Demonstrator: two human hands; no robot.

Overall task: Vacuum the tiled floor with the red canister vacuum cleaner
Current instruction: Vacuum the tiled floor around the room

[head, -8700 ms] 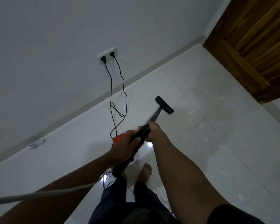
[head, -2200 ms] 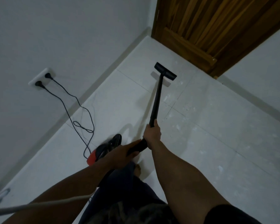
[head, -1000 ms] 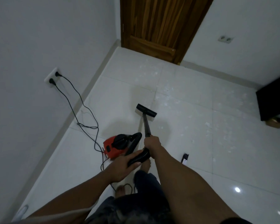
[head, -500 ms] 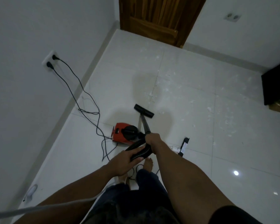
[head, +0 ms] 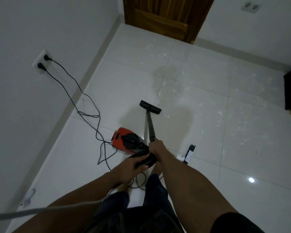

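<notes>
Here, the right hand (head: 155, 147) grips the black wand (head: 150, 126); the left hand (head: 130, 168) holds the ribbed hose (head: 145, 160) just behind it. The red canister (head: 122, 136) sits just left of the hands. Best to push the floor head (head: 150, 107) flat toward the white scraps (head: 219, 113) ahead and right, avoiding the cords (head: 84, 105).

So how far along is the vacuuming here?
Done: tiles beside the red canister look speck-free. In hand: right hand grips the wand, left hand the hose, floor head at the debris edge. Left: white specks cover tiles toward the door and right side.
</notes>
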